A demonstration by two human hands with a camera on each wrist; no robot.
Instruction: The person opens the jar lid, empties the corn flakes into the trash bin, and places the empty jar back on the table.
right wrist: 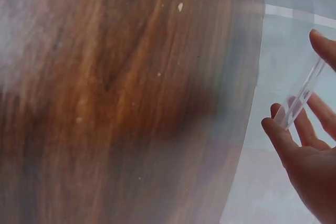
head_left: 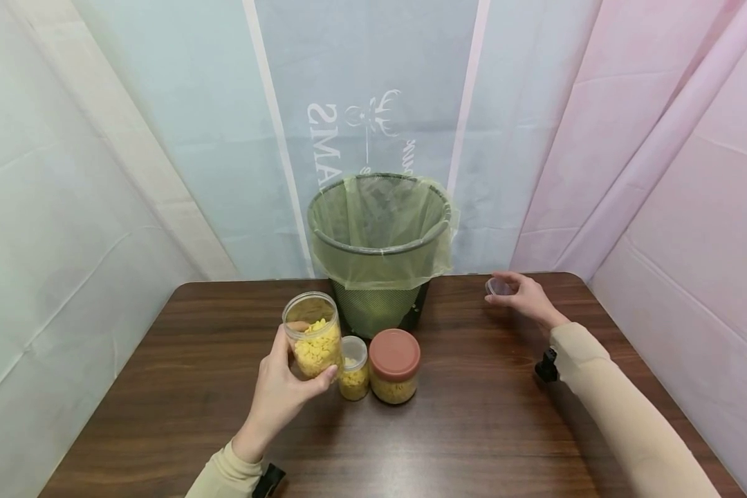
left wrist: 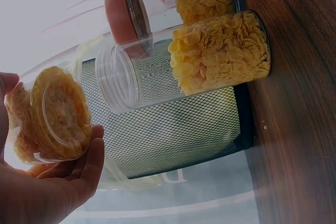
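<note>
My left hand grips a clear jar, tilted and lidless, partly filled with yellow flakes. It is off the table, left of two other jars. In the left wrist view, fingers wrap around this jar's bottom. My right hand pinches a clear round lid by its edges above the table's back right. The right wrist view shows the lid edge-on between thumb and fingers. A small clear jar and a wider jar with a reddish-brown lid stand side by side, both containing yellow flakes.
A dark mesh bin with a pale green liner stands behind the jars at the table's back edge. Light crumbs dot the wooden table. Fabric curtains hang around the back and sides.
</note>
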